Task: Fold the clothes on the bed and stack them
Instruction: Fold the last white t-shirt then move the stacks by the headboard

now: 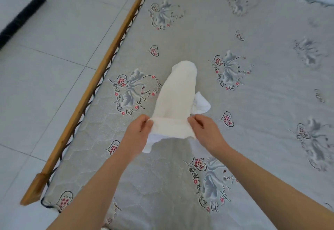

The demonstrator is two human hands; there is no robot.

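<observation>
At the far left, a pale tiled floor [45,70] is running beside a wooden bed rail [94,85]. On the bed [253,103], covered in grey fabric printed with swans and hearts, 1 white garment [173,99] is lying lengthwise near the middle, its near end lifted. The left hand [139,130] is pinching the near-left corner; the right hand [204,130] is pinching the near-right corner, each grip holding cloth.

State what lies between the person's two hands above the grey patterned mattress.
In the head view, the near edge of the white folded cloth spans between the left hand and right hand; both pinch it.
</observation>
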